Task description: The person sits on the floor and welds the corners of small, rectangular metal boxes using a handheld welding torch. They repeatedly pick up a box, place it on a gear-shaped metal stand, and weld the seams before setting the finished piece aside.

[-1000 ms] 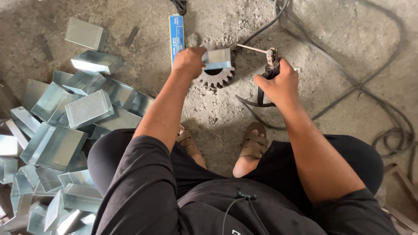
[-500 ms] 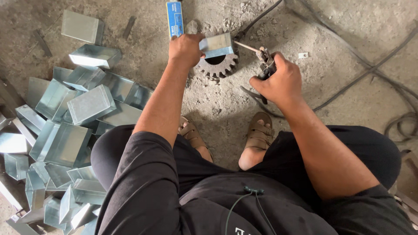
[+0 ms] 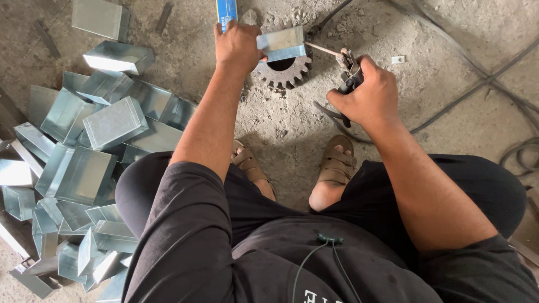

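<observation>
Here the left hand (image 3: 238,47) is gripping a small box-shaped piece of folded sheet metal (image 3: 282,44), fingers closed on its left end, and is holding it down on top of a toothed steel gear (image 3: 283,70) that is lying flat on the concrete floor (image 3: 438,67). The right hand (image 3: 368,95) is wrapped tightly around a welding electrode holder (image 3: 348,76), just right of the gear. From its clamp a thin electrode rod (image 3: 323,49) is running up and left, its tip touching or almost touching the right end of the metal piece. The piece is lying with its long axis across the view, left to right, tilted slightly. A blue carton (image 3: 227,10) is lying just above the left hand. Dark cables (image 3: 477,90) are trailing across the floor on the right. A heap of similar galvanised boxes (image 3: 84,146) is lying well to the left, and the person's sandalled feet (image 3: 337,165) are sitting below the gear.
</observation>
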